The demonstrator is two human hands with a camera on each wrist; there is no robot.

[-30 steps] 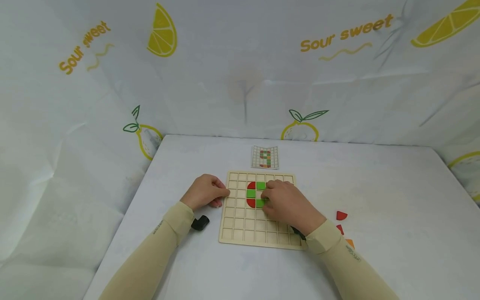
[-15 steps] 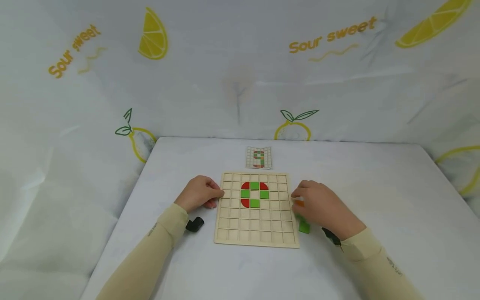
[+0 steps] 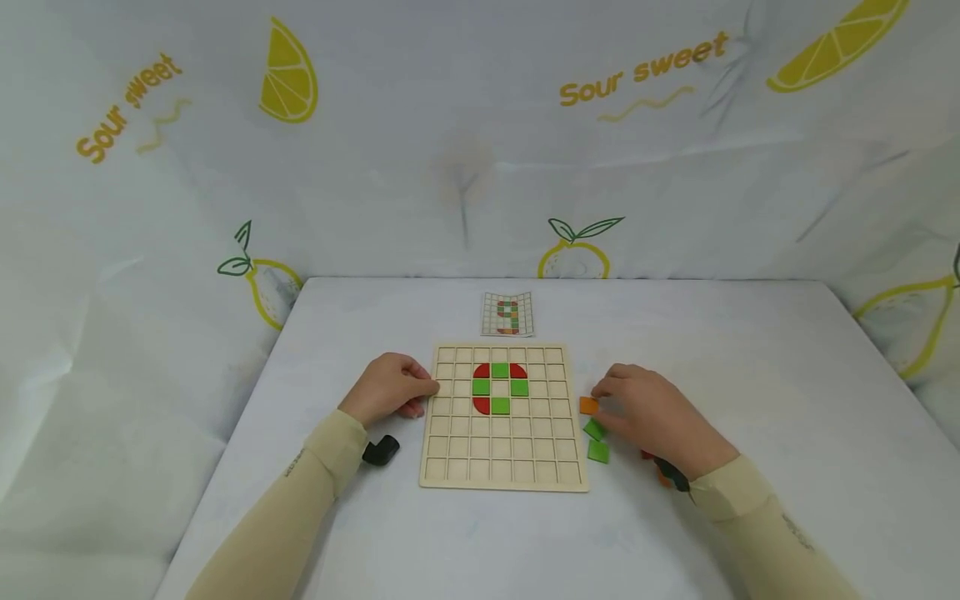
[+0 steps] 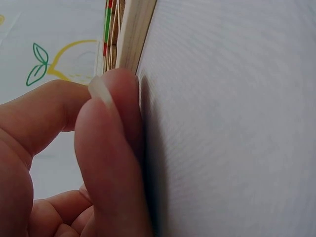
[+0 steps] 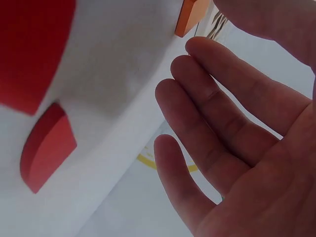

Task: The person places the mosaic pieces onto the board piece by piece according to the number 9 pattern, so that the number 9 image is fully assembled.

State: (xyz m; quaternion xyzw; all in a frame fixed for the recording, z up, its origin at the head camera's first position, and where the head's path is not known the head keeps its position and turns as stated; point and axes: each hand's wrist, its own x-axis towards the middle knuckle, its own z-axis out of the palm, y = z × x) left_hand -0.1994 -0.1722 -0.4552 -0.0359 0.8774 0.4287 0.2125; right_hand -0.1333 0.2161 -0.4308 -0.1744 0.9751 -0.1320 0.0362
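A pale wooden grid board (image 3: 510, 450) lies flat in the middle of the table in the head view. Set into its cells are green squares (image 3: 500, 370) and red quarter-rounds (image 3: 482, 406), arranged in a ring. My left hand (image 3: 386, 387) holds the board's left edge between thumb and index finger; the left wrist view shows these fingertips at the rim. Right of the board, my right hand (image 3: 656, 412) hovers over loose pieces with fingers extended and nothing held. Just left of its fingertips lies an orange square (image 3: 588, 405), with green squares (image 3: 597, 451) nearer me.
A small pattern card (image 3: 507, 314) with a coloured grid drawing lies behind the board. Red pieces (image 5: 49, 148) lie under the right hand, mostly hidden in the head view. Black wrist devices (image 3: 381, 451) sit at both wrists. A printed white cloth (image 3: 480, 150) rises behind the table.
My right hand has moved from the board to the right, over the loose pieces. A red quarter-round and a green square now show where it covered the ring. The left hand stays at the edge.
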